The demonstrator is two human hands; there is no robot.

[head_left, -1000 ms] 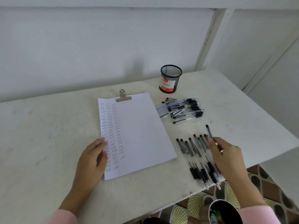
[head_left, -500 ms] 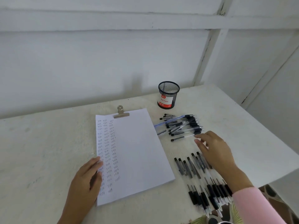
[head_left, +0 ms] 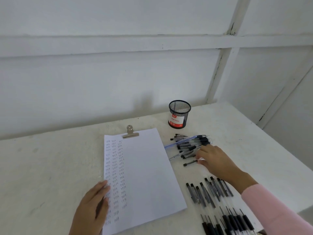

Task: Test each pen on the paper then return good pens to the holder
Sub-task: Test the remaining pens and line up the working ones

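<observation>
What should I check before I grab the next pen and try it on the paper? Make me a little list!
1. Paper has blank room for a scribble: ok.
2. Left hand rests on the paper, steadying it: ok.
3. Clip holds the paper's top edge: ok.
4. Right hand is at the pen pile: ok.
5. One pen properly gripped by the right hand: cannot tell.
6. Holder stands upright, mouth open: ok.

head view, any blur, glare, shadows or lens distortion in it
Head view: soft, even light with no glare; a faint shadow falls on the wall left of the mesh holder; the right hand looks slightly smeared at the pen pile; the wide lens slightly bows the table edge.
</observation>
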